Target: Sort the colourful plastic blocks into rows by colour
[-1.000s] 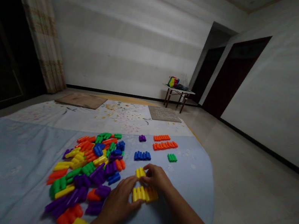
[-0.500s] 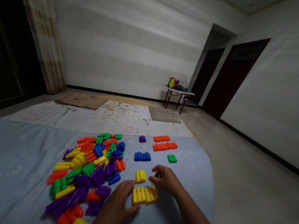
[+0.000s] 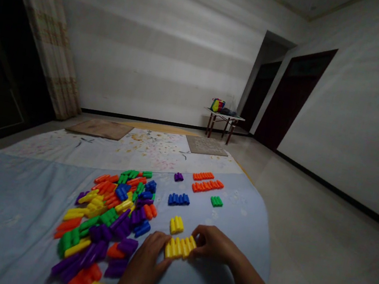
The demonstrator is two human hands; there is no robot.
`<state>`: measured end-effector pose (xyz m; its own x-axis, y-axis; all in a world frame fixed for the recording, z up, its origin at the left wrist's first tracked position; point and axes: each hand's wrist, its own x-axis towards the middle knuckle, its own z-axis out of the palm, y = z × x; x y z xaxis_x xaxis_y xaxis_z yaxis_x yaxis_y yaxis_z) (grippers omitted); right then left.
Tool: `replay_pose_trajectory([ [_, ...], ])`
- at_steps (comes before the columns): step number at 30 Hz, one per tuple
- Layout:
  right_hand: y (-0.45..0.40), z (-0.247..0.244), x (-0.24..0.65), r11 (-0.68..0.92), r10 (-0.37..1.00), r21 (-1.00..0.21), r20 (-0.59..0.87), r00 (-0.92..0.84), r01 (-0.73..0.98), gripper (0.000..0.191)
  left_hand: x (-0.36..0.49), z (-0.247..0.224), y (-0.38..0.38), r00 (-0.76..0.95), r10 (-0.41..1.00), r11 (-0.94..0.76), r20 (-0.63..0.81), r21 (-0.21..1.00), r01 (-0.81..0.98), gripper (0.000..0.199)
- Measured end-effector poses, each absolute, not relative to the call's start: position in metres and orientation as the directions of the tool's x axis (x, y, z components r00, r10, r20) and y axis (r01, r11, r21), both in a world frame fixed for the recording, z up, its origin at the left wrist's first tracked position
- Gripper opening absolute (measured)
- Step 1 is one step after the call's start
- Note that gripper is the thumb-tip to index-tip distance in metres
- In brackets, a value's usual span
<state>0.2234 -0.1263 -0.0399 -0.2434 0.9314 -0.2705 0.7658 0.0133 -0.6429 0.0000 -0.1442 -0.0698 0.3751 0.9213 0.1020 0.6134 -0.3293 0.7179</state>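
A row of yellow pieces [image 3: 179, 247] lies on the blue cloth, between my two hands. My left hand [image 3: 152, 257] has its fingers and thumb round the row's left end. At the right end my right hand [image 3: 206, 244] pinches the last piece. Just beyond the row is a smaller yellow group [image 3: 176, 225]. Farther off lie a blue row [image 3: 179, 199], a purple group [image 3: 178, 177], two orange rows [image 3: 208, 186] and a green group [image 3: 216, 201]. To the left spreads a mixed pile of coloured pieces [image 3: 107, 218].
The cloth-covered surface [image 3: 18, 210] has a brown mat [image 3: 100, 128] and a grey mat [image 3: 206, 146] at its far edge. Beyond stands a small table [image 3: 225, 115] holding a colourful bag [image 3: 217, 105]. Tiled floor [image 3: 304, 239] lies to the right.
My right hand has moved down to the right end of the yellow row and closed there. That end now looks straighter. My left hand stays at the left end; the view has shifted slightly.
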Motion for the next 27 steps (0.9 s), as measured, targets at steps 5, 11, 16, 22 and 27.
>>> replay_pose_trajectory([
  [5, -0.123, -0.042, 0.226, 0.004, 0.922, -0.661, -0.287, -0.258, 0.75, 0.04, 0.0, -0.075, -0.144, 0.36, 0.922, -0.339, 0.142, 0.745, 0.574, 0.035],
  [11, -0.105, -0.043, 0.234, 0.03, 0.954, -0.746, -0.178, -0.242, 0.665, 0.044, -0.001, -0.074, -0.148, 0.35, 0.923, -0.34, 0.161, 0.768, 0.543, 0.044],
  [16, -0.079, -0.063, 0.227, 0.009, 0.999, -0.838, -0.01, -0.033, 0.546, 0.038, -0.001, -0.061, -0.153, 0.325, 0.926, -0.345, 0.191, 0.775, 0.529, 0.037],
  [22, -0.081, -0.084, 0.219, 0.065, 0.992, -0.793, 0.118, 0.049, 0.605, 0.034, -0.011, -0.047, -0.157, 0.279, 0.938, -0.343, 0.206, 0.669, 0.659, 0.029],
  [27, -0.086, -0.08, 0.22, 0.112, 0.988, -0.75, 0.153, 0.007, 0.652, 0.033, -0.024, -0.03, -0.143, 0.21, 0.948, -0.3, 0.24, 0.445, 0.844, 0.03],
])
